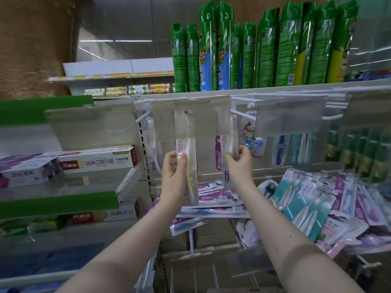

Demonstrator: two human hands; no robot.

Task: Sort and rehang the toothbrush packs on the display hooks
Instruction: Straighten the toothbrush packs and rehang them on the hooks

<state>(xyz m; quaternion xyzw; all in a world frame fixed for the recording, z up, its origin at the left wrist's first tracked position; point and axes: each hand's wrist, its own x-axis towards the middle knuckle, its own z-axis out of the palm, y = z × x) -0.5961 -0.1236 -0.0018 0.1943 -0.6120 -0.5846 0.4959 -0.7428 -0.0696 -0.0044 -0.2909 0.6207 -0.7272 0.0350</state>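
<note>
Left hand: the left hand (176, 176), at frame centre, grips the yellow-brush pack (191, 180), thumb across its front and fingers curled behind
Pack on the left: the yellow-brush pack stands upright; its top is hidden behind a translucent label flap (190, 117), so I cannot tell whether it sits on a hook
Right hand: the right hand (240, 163), just right of centre, pinches the purple Doctor pack (221, 153) between thumb and fingertips
Pack on the right: the Doctor pack hangs upright, and its top also disappears behind the same flap (no hook visible there)
Hooks: white display hooks (243, 115) stick out right of the flap, with more at upper right half covered by a second flap (289, 117)
Other hung packs: a purple pack (151, 140) left of the hands, a snowman pack (249, 132) to the right, partly covered
Loose packs: a heap of toothbrush packs (317, 199) at lower right, blurred and cut off by the frame edge
Top shelf: green spray cans (264, 49)
Left shelves: toothpaste boxes (97, 160); the lower ones are too blurred to read
</note>
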